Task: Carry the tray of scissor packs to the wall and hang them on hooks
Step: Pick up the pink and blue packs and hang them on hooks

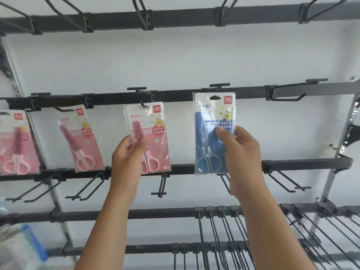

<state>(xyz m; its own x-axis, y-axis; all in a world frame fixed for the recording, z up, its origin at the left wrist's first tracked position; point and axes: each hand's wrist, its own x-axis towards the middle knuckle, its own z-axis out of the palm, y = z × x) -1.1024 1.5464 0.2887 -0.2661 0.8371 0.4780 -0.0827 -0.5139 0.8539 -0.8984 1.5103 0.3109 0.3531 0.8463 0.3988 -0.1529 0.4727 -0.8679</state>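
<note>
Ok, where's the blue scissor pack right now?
The blue pack is right of centre, held up by the right hand at the middle rail, beside the pink pack.

Wall rack [181, 95] of dark horizontal rails carried wire hooks. Middle rail [116, 99] served as landmark: three pink scissor packs [80, 139] hung below it on hooks; blue scissor pack [213, 133] sat just below it, further right.

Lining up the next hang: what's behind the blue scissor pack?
Behind the blue scissor pack, held by the right hand, run the dark rail and white wall. Through its hang hole only dark shows; the hook itself is covered.
</note>
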